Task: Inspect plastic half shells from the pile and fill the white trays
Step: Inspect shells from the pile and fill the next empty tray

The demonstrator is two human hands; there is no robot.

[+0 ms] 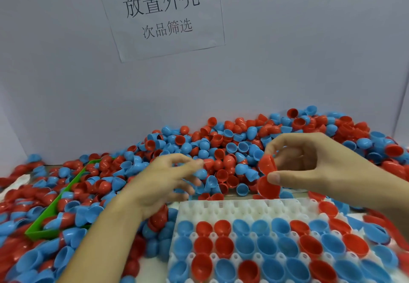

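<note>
Two red half shells (267, 177) pinched between thumb and fingers of right hand (309, 163), centre right of frame, above far edge of white tray (243, 208). Left hand (163, 181) centre, fingers loosely spread, reaching into pile (221, 150), holding nothing visible. Tray, lower right, partly filled with red and blue shells. Green bin (55, 205) at left.

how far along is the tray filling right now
Done: three near rows of the white tray hold blue and red shells. In hand: the right hand pinches red shells above the tray; the left hand reaches into the pile. Left: the tray's far rows sit empty, and the pile remains large.
</note>
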